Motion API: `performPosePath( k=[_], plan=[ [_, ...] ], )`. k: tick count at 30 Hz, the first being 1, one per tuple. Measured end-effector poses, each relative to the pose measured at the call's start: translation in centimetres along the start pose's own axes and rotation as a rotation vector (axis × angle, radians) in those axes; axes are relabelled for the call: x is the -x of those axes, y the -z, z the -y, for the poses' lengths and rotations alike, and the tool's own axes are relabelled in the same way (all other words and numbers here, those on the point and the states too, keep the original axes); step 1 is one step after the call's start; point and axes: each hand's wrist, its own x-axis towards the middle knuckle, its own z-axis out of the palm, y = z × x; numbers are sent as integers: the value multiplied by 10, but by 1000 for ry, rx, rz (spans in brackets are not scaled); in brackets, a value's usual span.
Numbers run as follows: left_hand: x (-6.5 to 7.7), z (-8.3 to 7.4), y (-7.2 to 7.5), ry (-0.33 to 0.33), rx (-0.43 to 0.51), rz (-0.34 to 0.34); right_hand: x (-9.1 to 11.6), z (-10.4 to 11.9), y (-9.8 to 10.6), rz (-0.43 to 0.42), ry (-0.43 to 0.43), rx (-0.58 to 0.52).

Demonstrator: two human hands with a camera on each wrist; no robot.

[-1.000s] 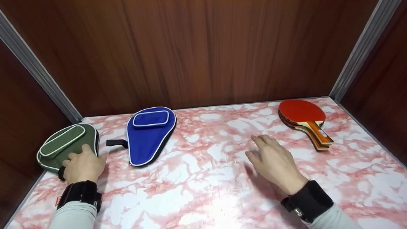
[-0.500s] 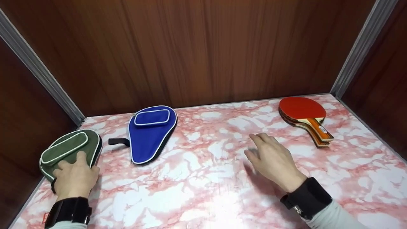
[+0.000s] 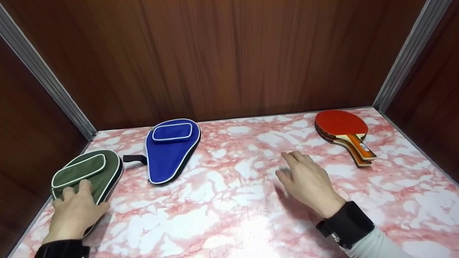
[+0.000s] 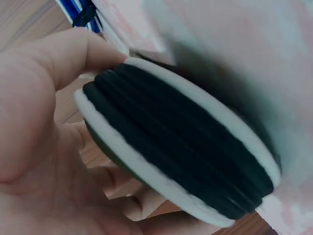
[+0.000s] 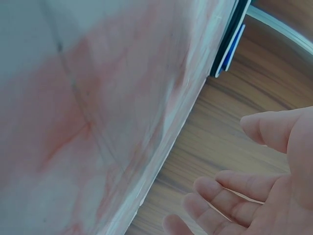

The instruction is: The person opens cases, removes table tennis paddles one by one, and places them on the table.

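Observation:
At the left of the head view, my left hand (image 3: 75, 213) grips the narrow end of a green table tennis racket case (image 3: 79, 170) with white piping and a front pocket. In the left wrist view, the thumb lies along one side of the case's black zipped edge (image 4: 171, 137) and the fingers curl under the other. My right hand (image 3: 308, 182) hovers over the table right of centre, fingers relaxed and holding nothing; the right wrist view shows the same loose fingers (image 5: 234, 205). Between the hands, farther back, lies a blue racket case (image 3: 166, 157).
Two stacked table tennis rackets (image 3: 340, 123), the top one red-faced, lie at the back right with handles toward me. A black strap (image 3: 133, 158) sticks out from the blue case. Wooden panels (image 3: 229, 57) wall the pink marbled table (image 3: 222, 215) at back and sides.
My left hand has drawn the green case toward me and a little to the right. The right hand, the blue case and the rackets have stayed in place.

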Motion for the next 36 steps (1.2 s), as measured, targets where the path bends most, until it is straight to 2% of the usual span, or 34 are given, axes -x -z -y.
performPosePath(
  k=[3, 9, 13, 17, 20, 28, 36],
  plan=[
    [-2, 2, -2, 41, 19, 8, 1, -1, 0, -9, 4, 3],
    [-14, 1, -15, 179, 37, -25, 2, 0, -1, 4, -14, 2],
    [-18, 2, -17, 232, 69, 25, 2, 1, 0, 13, -22, -4],
    [-19, 4, -13, 247, 85, 107, 1, 1, 0, 10, -23, 0],
    [-20, 6, -12, 249, 99, 123, 0, 1, 1, 10, -20, 2],
    [-23, 7, -14, 239, 142, 91, 1, -1, 1, 87, 1, -11],
    [-18, 3, -16, 195, 124, 54, 3, -3, -1, 170, 52, 38]
  ],
)
